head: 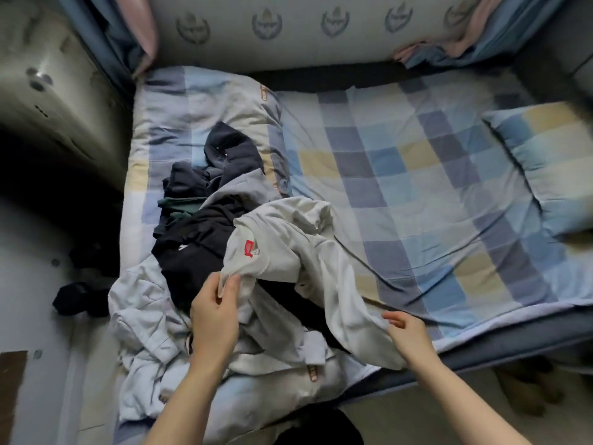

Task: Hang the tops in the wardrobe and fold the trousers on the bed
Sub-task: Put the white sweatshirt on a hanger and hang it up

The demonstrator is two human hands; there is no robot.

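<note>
A pale grey top with a red label (288,252) lies raised over a heap of clothes on the bed (401,175). My left hand (215,313) pinches its edge just below the label. My right hand (407,332) touches the garment's lower end near the bed's front edge, fingers loosely curved. Under the top lie dark navy and black garments (199,232), a green piece (175,205) and a light grey-blue garment (144,319) spread toward the front left corner.
The checked bedspread stretches bare to the right, with a matching pillow (545,162) at the far right. A padded headboard (272,30) runs along the back. A dark garment (78,298) lies on the floor left of the bed.
</note>
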